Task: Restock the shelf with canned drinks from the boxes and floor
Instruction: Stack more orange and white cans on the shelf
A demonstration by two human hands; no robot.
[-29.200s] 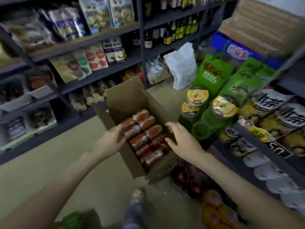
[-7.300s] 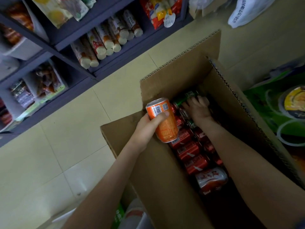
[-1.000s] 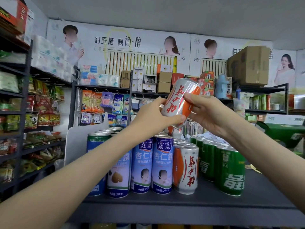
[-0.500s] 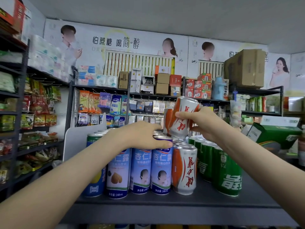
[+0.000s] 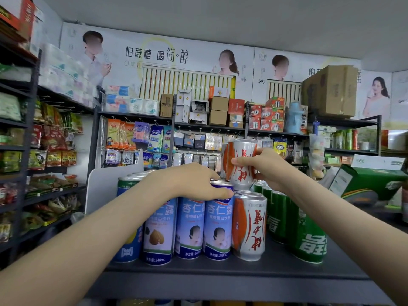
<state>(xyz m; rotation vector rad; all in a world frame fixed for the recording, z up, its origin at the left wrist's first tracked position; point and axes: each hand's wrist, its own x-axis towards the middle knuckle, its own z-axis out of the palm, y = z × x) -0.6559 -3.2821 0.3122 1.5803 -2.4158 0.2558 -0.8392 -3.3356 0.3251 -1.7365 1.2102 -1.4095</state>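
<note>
Placing step in hand. The right hand (image 5: 267,168) grips a white-and-orange aluminium drink can (image 5: 241,164), upright above the cans on the dark metal shelf (image 5: 220,270). The left hand (image 5: 187,184) lies flat, fingers spread, steadying the tall blue cans (image 5: 218,226). Whether the held can has landed is unclear. Next, I judge: seat it squarely, then release.

A small grocery shop. A dark metal shelf (image 5: 220,269) in front carries tight rows of blue drink cans (image 5: 192,224) and green cans (image 5: 309,237). Racks to the left hold snack bags (image 5: 53,138) and stacked tissue packs (image 5: 64,71). Further back, small packets (image 5: 136,135) hang from hooks beneath shelved boxes (image 5: 218,111) and a large cardboard carton (image 5: 331,91). Advertising posters (image 5: 159,56) with Chinese lettering cover the back wall.
</note>
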